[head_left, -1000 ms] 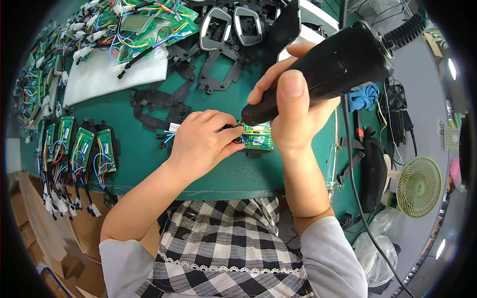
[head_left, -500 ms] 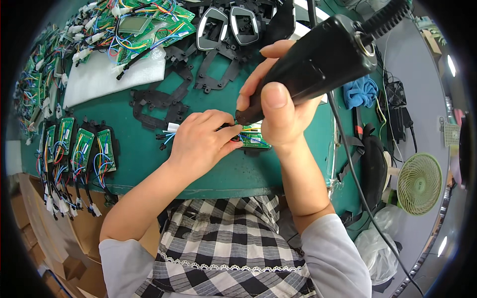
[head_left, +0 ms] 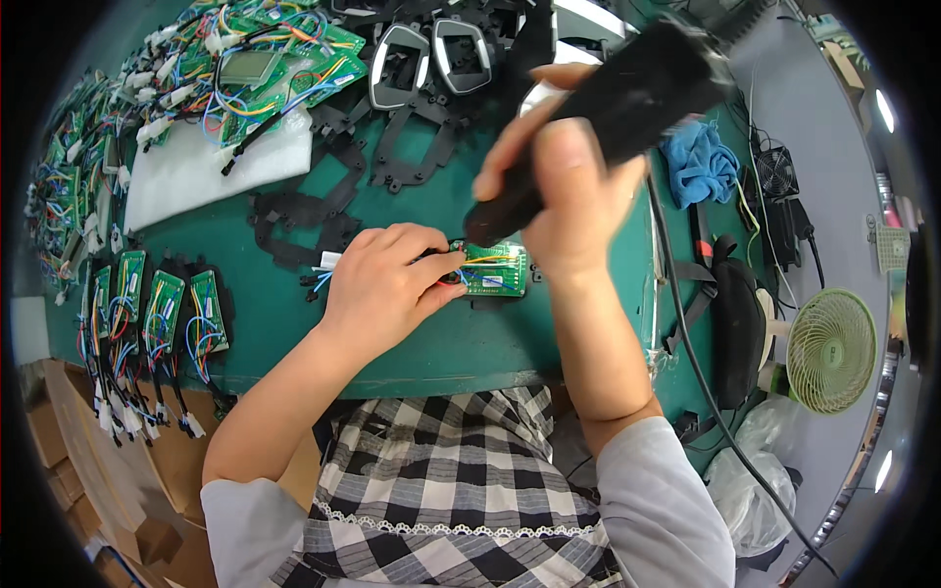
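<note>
My right hand (head_left: 569, 186) is wrapped round a black electric screwdriver (head_left: 627, 98), slightly blurred, its thumb along the body and its cord running off the top. The tool's nose points down at the left part of a green circuit board (head_left: 498, 269); whether its tip touches cannot be made out. My left hand (head_left: 387, 279) pinches the left end of that board, where coloured wires cross it. White and black connectors (head_left: 325, 267) stick out beyond that hand. A black plastic part shows under the board's lower edge.
Wired boards (head_left: 162, 309) lie in a row at the left, their cables over the table edge. More boards (head_left: 265, 69) heap on white foam (head_left: 216, 176). Black plastic frames (head_left: 421, 147) lie behind my hands. A blue cloth (head_left: 701, 162) and green fan (head_left: 831, 350) are at the right.
The screwdriver and my right hand have tilted and shifted a little left and up off the board, baring more of it. My left hand still pinches the board's end.
</note>
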Available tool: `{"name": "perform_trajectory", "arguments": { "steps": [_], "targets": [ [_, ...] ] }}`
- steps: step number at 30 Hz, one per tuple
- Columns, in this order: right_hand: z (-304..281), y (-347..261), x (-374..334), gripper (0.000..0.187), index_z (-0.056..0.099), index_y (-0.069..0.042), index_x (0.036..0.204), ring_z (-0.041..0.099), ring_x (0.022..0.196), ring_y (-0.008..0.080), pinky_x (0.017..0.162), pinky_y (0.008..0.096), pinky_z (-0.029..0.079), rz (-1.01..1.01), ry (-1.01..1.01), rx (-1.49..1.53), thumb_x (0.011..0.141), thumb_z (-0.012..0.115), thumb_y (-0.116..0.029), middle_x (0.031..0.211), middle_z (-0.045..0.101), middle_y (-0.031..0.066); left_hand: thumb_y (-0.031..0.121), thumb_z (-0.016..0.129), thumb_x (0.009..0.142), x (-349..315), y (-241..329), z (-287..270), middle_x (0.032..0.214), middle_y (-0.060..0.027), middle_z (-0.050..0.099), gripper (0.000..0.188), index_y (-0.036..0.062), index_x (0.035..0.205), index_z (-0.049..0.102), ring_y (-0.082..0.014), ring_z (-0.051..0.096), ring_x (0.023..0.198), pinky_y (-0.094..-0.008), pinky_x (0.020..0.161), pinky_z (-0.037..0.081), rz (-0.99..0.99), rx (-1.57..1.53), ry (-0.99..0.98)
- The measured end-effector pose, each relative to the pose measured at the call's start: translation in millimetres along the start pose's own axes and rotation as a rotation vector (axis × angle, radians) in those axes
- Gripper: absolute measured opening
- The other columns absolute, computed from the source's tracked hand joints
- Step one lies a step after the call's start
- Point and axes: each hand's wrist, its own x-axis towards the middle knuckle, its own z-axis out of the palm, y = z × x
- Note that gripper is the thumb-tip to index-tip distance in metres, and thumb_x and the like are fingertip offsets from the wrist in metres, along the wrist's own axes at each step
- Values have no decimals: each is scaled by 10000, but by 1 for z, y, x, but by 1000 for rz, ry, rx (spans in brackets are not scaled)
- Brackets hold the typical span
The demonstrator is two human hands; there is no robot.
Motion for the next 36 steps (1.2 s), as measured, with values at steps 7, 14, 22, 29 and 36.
{"name": "perform_trajectory", "arguments": {
  "steps": [7,14,22,29,36],
  "targets": [
    [-64,-40,45,657,395,78,1098,573,462,235,455,331,499,-309,215,-218,877,552,-521,613,568,147,204,721,764,7,0,-3,936,-6,643,184,98,914,716,-206,589,931,-356,786,418,-72,-54,-66],
    [-61,-31,43,611,433,108,1067,572,442,224,434,307,478,-297,268,-245,874,580,-453,599,577,151,172,715,767,8,0,2,906,11,644,124,109,873,702,-195,589,898,-342,764,414,-92,-32,-25],
    [-41,-35,-3,663,384,25,1175,538,474,228,463,357,492,-43,98,-154,904,434,-578,648,529,130,168,712,761,2,-2,7,911,22,642,118,128,872,702,-189,592,903,-340,767,417,-80,-1,27],
    [-12,-22,-31,668,355,22,1159,547,468,240,457,361,507,59,-79,-2,880,511,-565,671,541,146,142,711,750,1,-2,6,925,21,640,112,123,857,684,-188,600,925,-345,760,422,-90,-8,40],
    [1,-16,-41,659,386,72,1125,566,478,176,467,274,482,-13,-80,62,835,655,-456,640,575,114,121,696,749,1,-4,6,927,9,642,98,106,840,664,-202,607,921,-348,751,429,-53,6,36]
  ]
}}
